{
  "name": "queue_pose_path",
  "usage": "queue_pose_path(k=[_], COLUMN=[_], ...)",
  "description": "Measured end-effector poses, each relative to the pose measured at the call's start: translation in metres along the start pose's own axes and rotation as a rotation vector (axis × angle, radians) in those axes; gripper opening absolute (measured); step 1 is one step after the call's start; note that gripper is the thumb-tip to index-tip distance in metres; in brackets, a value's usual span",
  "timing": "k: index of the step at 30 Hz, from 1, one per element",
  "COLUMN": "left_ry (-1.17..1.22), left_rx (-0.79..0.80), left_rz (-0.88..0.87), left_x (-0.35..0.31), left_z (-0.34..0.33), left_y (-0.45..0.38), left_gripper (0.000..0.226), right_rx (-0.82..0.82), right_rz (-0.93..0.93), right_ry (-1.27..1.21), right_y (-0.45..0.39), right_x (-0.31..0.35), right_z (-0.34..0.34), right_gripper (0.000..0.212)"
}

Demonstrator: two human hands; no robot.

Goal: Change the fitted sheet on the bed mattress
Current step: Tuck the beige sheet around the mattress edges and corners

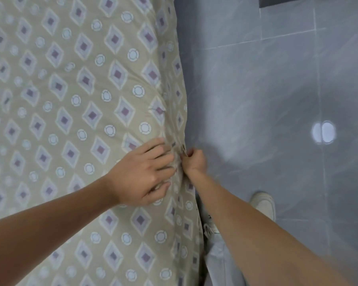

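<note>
A: Gathering cloth at the bed's edge: I see the fitted sheet (74, 104), beige with diamonds and rings, lying over the mattress, its side bunched beside the grey tiled floor (277, 83).

B: And the hands?

A: The left hand (145, 174) rests on top of the sheet at that edge, fingers spread and slightly bent, pressing into the puckered folds. The right hand (194, 162), on the floor side of the edge, is curled tight, pinching a gather of fabric.

B: Advice for the step?

A: I'd judge the hem needs working along the edge: keep the left pinning cloth flat, pull with the right evenly, avoiding a jerk that could tear stitching.

B: Anything else?

A: A pale shoe (264, 203) stands on the floor near the edge.
</note>
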State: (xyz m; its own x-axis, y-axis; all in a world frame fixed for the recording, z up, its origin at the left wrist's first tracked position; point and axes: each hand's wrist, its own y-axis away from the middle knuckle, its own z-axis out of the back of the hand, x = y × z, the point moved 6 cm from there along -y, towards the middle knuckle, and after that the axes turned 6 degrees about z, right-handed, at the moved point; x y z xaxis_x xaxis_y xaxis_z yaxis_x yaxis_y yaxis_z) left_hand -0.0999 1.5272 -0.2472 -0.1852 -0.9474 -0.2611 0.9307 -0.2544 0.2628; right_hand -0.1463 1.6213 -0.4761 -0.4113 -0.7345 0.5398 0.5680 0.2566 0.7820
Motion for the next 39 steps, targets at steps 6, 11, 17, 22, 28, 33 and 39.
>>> queue_pose_path(k=[6, 11, 17, 22, 28, 33, 39], left_ry=[0.01, -0.025, -0.174, -0.283, -0.252, -0.234, -0.241], left_rx=[0.011, 0.027, 0.142, 0.29, 0.225, 0.077, 0.12], left_rz=[-0.086, -0.13, -0.174, -0.15, -0.177, -0.188, -0.199], left_x=[0.002, -0.001, -0.007, -0.011, -0.02, -0.02, -0.017], left_z=[-0.009, -0.008, -0.004, -0.003, 0.024, 0.045, 0.038], left_y=[-0.01, -0.017, -0.024, -0.023, -0.016, -0.011, -0.008], left_gripper=[0.028, 0.037, 0.052, 0.06, 0.056, 0.052, 0.051], right_rx=[0.158, 0.299, 0.396, 0.568, 0.64, 0.697, 0.619], right_rz=[-0.008, -0.01, -0.032, -0.056, -0.234, -0.321, -0.314], right_ry=[-0.278, -0.379, -0.429, -0.5, -0.825, -0.905, -0.731], right_y=[0.032, 0.059, 0.065, 0.081, 0.082, 0.081, 0.066], right_x=[-0.043, -0.042, -0.026, -0.02, -0.004, 0.012, -0.006], right_z=[-0.002, -0.011, 0.003, 0.006, -0.015, -0.038, -0.068], right_gripper=[0.018, 0.024, 0.015, 0.04, 0.057, 0.053, 0.035])
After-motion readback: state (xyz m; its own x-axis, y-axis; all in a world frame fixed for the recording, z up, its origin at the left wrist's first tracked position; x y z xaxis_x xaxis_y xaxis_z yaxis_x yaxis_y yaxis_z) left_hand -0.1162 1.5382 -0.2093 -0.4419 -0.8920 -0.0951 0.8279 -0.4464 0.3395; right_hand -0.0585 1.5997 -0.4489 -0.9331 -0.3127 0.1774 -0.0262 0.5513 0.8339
